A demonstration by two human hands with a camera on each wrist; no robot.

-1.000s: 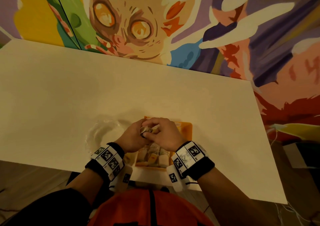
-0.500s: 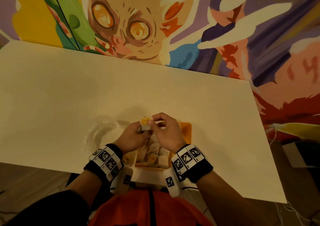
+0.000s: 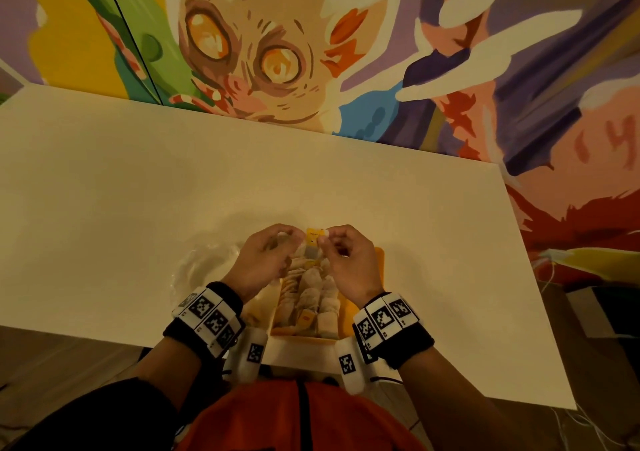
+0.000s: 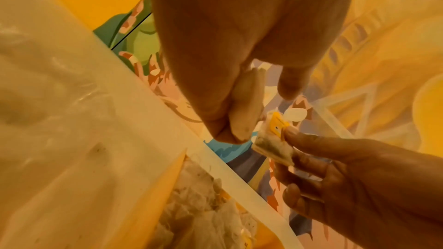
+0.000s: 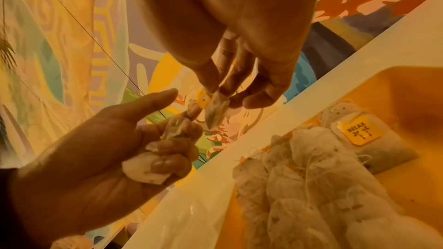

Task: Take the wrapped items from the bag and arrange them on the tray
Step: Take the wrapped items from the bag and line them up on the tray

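Both hands hover over the far end of the orange tray. My right hand pinches a tea bag with a yellow tag by its top edge; the same tea bag hangs from the right hand's fingertips. My left hand is just left of it, its curled fingers holding a crumpled white wrapper, index finger straight. Several pale tea bags lie heaped in the tray, one with a "RELAX" tag. A clear plastic bag lies flat left of the tray.
The tray sits near the front edge of a white table. A painted mural wall runs behind the table's far edge. The table's right edge drops to a cluttered floor.
The hands have moved up and away from me over the tray and drawn slightly apart. The item held between them is now a tea bag in the right hand, wrapper in the left.
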